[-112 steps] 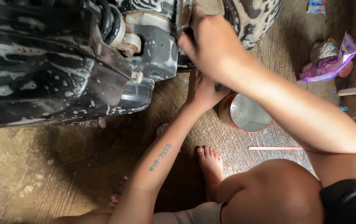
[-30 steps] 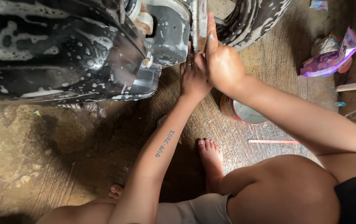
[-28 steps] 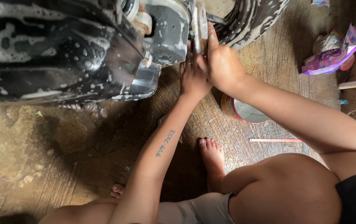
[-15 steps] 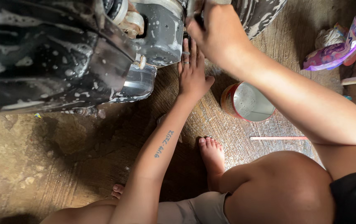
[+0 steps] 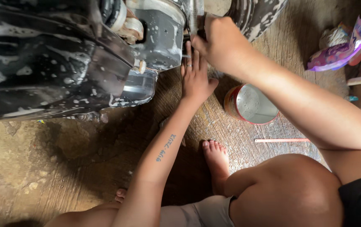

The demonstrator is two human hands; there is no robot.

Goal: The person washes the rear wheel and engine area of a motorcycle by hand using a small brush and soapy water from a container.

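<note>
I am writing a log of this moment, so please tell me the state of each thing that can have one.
Black soapy motorcycle body: wet, foam-streaked.
Grey metal engine cover: wet, foam-spotted.
Round red tin can: open, upright.
Purple plastic packet: crumpled.
Left hand: open, flat.
Right hand: closed; contents hidden.

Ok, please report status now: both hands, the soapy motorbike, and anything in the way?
Left hand flat against soapy motorbike. Right hand closed at wheel hub, grip contents hidden. Metal can on floor under right arm.

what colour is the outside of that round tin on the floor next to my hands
The tin is red on the outside with a shiny silver inside, seen in the head view.
</note>
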